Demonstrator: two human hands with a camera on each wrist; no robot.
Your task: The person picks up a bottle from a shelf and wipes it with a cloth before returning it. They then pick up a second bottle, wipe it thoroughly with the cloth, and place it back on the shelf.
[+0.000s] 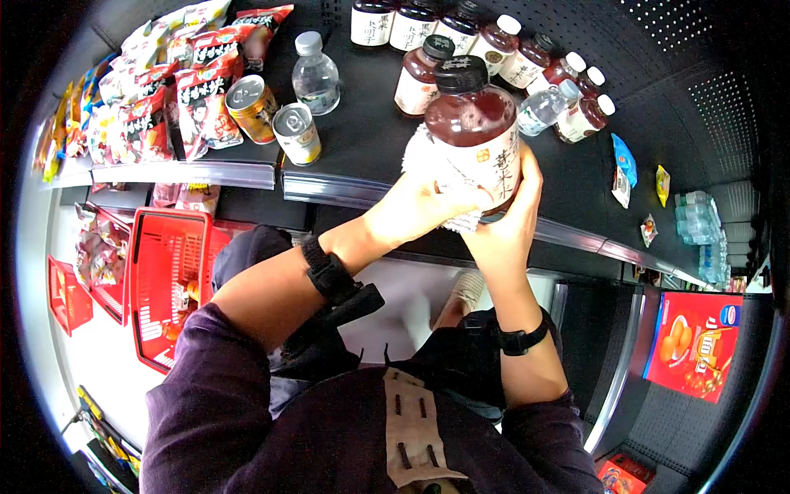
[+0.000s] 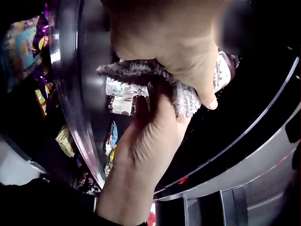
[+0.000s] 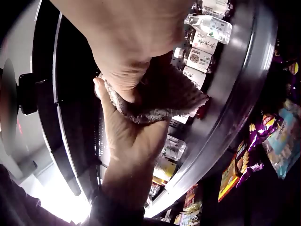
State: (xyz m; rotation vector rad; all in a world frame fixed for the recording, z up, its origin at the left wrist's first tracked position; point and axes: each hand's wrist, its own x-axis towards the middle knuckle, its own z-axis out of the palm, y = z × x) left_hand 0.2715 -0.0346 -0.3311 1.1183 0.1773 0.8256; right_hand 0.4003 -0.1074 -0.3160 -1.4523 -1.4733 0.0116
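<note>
A bottle of dark red drink (image 1: 471,119) with a black cap and a white label is held up in front of the shelf. My right hand (image 1: 506,226) grips it from the right, low on its side. From the left, my left hand (image 1: 411,210) presses a white fluffy cloth (image 1: 418,155) around the label, thumb across the front. In the left wrist view the grey-white cloth (image 2: 186,100) bunches between both hands. The right wrist view shows the cloth (image 3: 181,96) hanging out past my fingers, hiding most of the bottle.
Behind the held bottle, several similar bottles (image 1: 498,45) line the black shelf (image 1: 370,123). Two cans (image 1: 295,136) and a clear bottle (image 1: 316,78) stand left of it, beside red snack bags (image 1: 206,103). A red basket (image 1: 169,280) sits below left. The shelf's front edge (image 1: 329,188) runs under my forearms.
</note>
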